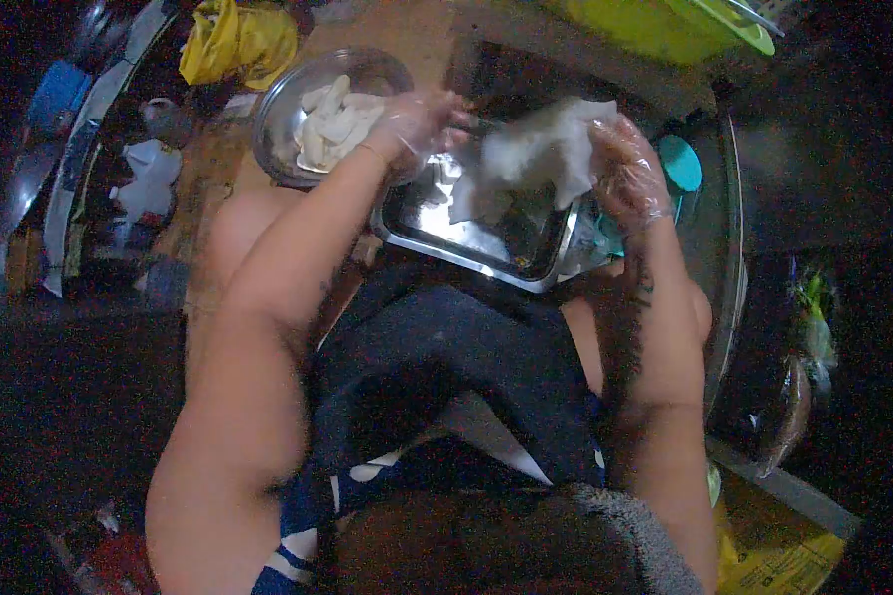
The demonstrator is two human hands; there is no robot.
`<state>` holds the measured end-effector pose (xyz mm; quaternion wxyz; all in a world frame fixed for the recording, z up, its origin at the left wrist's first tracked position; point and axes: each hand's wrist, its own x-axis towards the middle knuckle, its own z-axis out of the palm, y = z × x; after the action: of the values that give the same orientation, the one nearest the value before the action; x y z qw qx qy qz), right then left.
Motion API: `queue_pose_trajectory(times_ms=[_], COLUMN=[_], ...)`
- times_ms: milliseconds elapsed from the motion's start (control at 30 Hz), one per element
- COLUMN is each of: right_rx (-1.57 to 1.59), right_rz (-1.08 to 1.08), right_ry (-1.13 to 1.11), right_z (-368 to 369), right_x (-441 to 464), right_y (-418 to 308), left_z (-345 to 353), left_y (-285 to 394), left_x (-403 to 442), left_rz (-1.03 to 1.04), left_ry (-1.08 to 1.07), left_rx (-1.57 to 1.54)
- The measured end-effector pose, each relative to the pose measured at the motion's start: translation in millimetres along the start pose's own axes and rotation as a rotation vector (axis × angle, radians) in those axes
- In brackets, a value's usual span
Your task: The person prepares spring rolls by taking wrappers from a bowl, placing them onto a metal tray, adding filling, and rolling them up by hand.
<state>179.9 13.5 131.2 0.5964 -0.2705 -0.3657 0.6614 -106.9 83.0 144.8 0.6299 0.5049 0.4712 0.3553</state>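
My right hand, in a clear plastic glove, grips a crumpled white sheet. The sheet is blurred, and I cannot tell whether it is paper or cloth. It hangs over a shiny rectangular metal tray. My left hand, also gloved, is over the tray's left side, beside a round metal bowl. Its fingers are stretched toward the right, apart from the sheet, with nothing visible in them. Pale, flat white pieces are piled in the bowl.
A yellow bag lies beyond the bowl. At the upper right is a lime-green basin, with a turquoise round item below it. A white bottle-like object stands at the left. Green vegetables lie at the far right.
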Motion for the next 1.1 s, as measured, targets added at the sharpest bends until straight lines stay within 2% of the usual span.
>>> queue_pose_trajectory(times_ms=[33, 67, 133, 200, 267, 300, 400, 433, 500, 600, 633, 667, 700, 733, 767, 800, 833, 867, 900, 1000, 1033, 1100], right_rx=[-0.012, -0.014, -0.064, -0.045, -0.016, 0.0, 0.122, 0.032, 0.029, 0.056, 0.064, 0.07, 0.079, 0.107, 0.083, 0.109, 0.09, 0.091, 0.093, 0.109, 0.113, 0.156], right_rz=[0.022, 0.001, -0.002, -0.012, -0.084, -0.117, -0.035, -0.099, -0.054, -0.024, -0.026, -0.027, -0.012, -0.002, -0.002, 0.006, 0.003, 0.008, 0.01, 0.03, 0.037, 0.036], right_ry=[-0.009, -0.014, -0.014, -0.037, -0.006, 0.009, 0.021, 0.056, 0.036, -0.013, -0.01, -0.011, -0.051, -0.077, -0.109, -0.142, -0.111, -0.107, -0.104, -0.168, -0.197, -0.2], right_z=[1, -7, -9, -8, 1, 4, -18, -22, -23, -34, -33, -32, -37, -37, -6, 1, 9, 9, 7, 1, -3, 14], right_x=[-3, -11, -19, -26, -46, -51, -49, -48, -52, -54, -59, -61, -56, -54, -49, -46, -47, -44, -40, -28, -25, -34], right_y=[-4, -23, -27, -32, -39, -41, -37, -34, -34, -34, -33, -32, -35, -41, -57, -59, -61, -56, -52, -36, -33, -39], left_z=[-6, 10, 13, 26, 42, 67, 87, 88, 82, 66, 67, 60, 66, 52, 46, 24, 2, -21, -14, -39, -38, -20], left_y=[-12, -8, -57, -87, -103, -80, -78, -82, -103, -109, -100, -96, -61, -56, -9, 6, 20, 32, 60, 66, 64, 54], left_x=[6, 23, 33, 28, 16, -10, -34, -29, -10, -4, -8, -1, -13, 11, -6, 4, 8, 8, -23, -30, -31, -20], left_rz=[-0.07, -0.021, 0.197, 0.197, 0.258, 0.111, 0.145, 0.097, 0.006, 0.207, 0.233, 0.406, 0.591, 0.604, 0.7, 0.72, 0.94, 0.846, 0.624, 0.238, 0.065, 0.022], left_ry=[-0.052, 0.002, 0.105, 0.096, 0.025, -0.074, -0.303, -0.327, -0.371, -0.308, -0.203, -0.094, 0.034, 0.19, 0.365, 0.441, 0.633, 0.665, 0.685, 0.673, 0.453, 0.159], left_rx=[-0.093, 0.489, 1.006, 1.397, 1.59, 1.704, 1.854, 1.821, 1.754, 1.554, 1.511, 1.622, 1.416, 1.256, 1.154, 1.121, 1.263, 1.229, 1.263, 1.544, 1.718, 1.703])
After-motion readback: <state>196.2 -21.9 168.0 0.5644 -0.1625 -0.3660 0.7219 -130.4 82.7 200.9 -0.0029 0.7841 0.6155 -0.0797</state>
